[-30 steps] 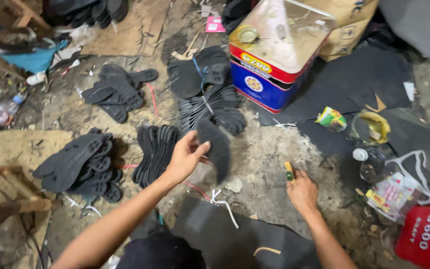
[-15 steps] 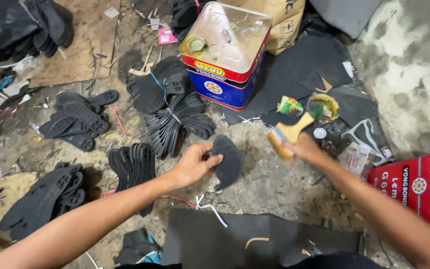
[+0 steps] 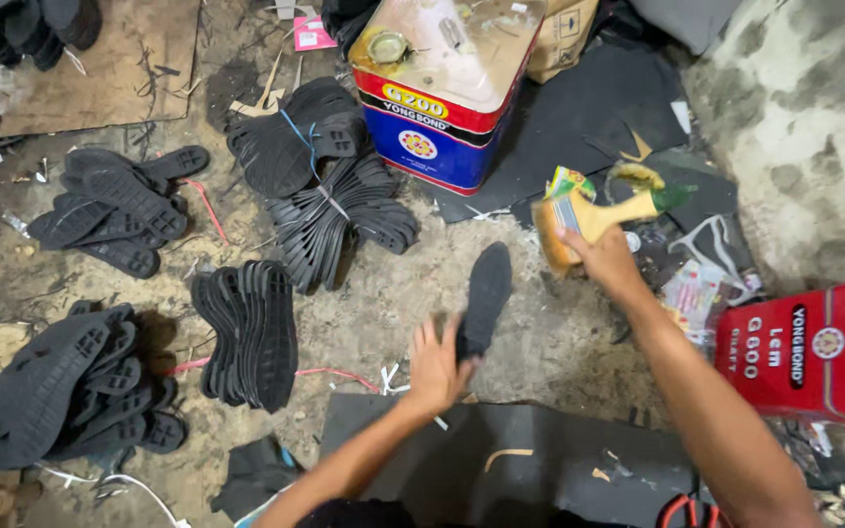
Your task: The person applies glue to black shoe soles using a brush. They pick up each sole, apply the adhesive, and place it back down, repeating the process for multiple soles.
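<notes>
Left hand [image 3: 439, 364] gripped the heel end of a single black shoe sole [image 3: 482, 298], fingers wrapped around its lower edge; the sole lay flat on the dirty concrete floor [image 3: 530, 332], toe pointing away from the person, roughly centre of frame. Right hand [image 3: 606, 259] was closed around the wooden handle of a glue brush [image 3: 589, 219], bristles yellowed, held up in the air right of the sole and apart from it. Behind the brush sat a big square tin can [image 3: 447, 88] with a red and blue side, standing on the floor. Just left of the can, a fanned pile of black soles [image 3: 330, 210], some tied with a blue string. Another standing row of soles [image 3: 249, 330] was left of the held sole, well apart from it. More sole heaps at far left [image 3: 61, 386] and upper left [image 3: 114, 207]. A red tin [image 3: 799, 352] lay at the right edge. A black rubber sheet [image 3: 520, 469] was spread under the forearms near the bottom.
</notes>
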`<state>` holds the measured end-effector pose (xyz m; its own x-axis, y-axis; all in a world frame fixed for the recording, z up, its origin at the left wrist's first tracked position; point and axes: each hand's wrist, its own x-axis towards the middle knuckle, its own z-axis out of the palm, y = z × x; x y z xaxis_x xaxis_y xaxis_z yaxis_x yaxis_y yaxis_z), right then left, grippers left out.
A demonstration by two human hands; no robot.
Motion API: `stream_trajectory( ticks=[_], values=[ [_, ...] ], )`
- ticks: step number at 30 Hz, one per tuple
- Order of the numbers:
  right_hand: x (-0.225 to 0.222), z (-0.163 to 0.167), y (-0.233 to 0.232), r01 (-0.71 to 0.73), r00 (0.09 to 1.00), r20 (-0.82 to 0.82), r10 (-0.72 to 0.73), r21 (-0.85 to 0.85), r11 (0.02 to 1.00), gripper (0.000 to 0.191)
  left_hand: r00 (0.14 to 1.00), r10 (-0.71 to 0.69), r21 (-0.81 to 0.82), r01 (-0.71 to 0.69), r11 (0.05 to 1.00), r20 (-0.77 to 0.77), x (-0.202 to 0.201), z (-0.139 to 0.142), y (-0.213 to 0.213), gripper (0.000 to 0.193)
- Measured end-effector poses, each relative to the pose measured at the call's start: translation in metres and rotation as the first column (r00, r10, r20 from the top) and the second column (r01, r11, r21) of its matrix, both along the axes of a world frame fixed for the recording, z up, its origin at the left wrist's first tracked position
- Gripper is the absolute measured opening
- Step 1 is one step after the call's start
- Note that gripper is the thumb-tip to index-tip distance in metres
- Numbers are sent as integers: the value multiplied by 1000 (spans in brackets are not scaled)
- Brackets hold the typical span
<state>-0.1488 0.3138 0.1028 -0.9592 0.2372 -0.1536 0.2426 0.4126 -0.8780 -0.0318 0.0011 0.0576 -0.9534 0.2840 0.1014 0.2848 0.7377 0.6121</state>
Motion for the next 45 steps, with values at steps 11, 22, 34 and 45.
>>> stream_trajectory(
  ticks=[11,22,34,45],
  values=[
    [27,-84,-40,-118,944,-269,193,271,955,43,998,-44,193,34,981,48,12,-62,-10,45],
    [41,-98,-94,-554,818,30,574,310,773,31,979,-194,-191,178,965,-69,27,-92,-8,51],
    [9,-85,-91,-678,730,29,683,-93,729,46,983,-177,-173,166,971,-53,26,-101,-7,50],
    [11,-87,-85,-711,670,-13,742,275,647,37,984,-174,-180,168,969,-23,24,-103,-8,49]
  ],
)
